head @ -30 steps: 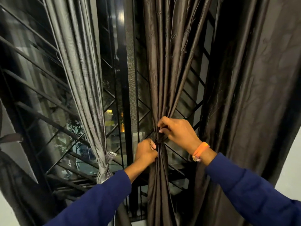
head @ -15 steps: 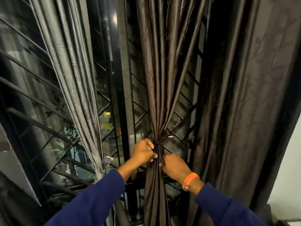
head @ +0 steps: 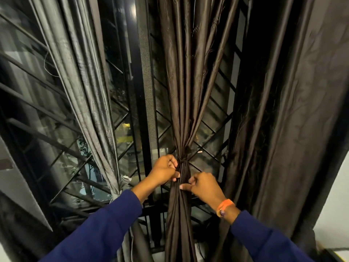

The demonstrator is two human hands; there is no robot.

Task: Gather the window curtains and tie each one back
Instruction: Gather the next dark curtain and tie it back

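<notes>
Curtains: brown curtain (head: 186,95) hangs at middle of window, gathered into tight waist with knot (head: 182,161). Left hand (head: 164,170) has fingers curled on fabric just left of knot. Right hand (head: 203,186) pinches folds just below knot, on right side. Grey curtain (head: 83,87) at left, bound low with pale tie (head: 123,181). Dark curtain (head: 294,110) at right hangs loose. Grille (head: 213,127) behind glass. Orange band (head: 224,206) on right wrist.

Navy blue sleeves (head: 105,229); orange wristband (head: 224,206) on right wrist
</notes>
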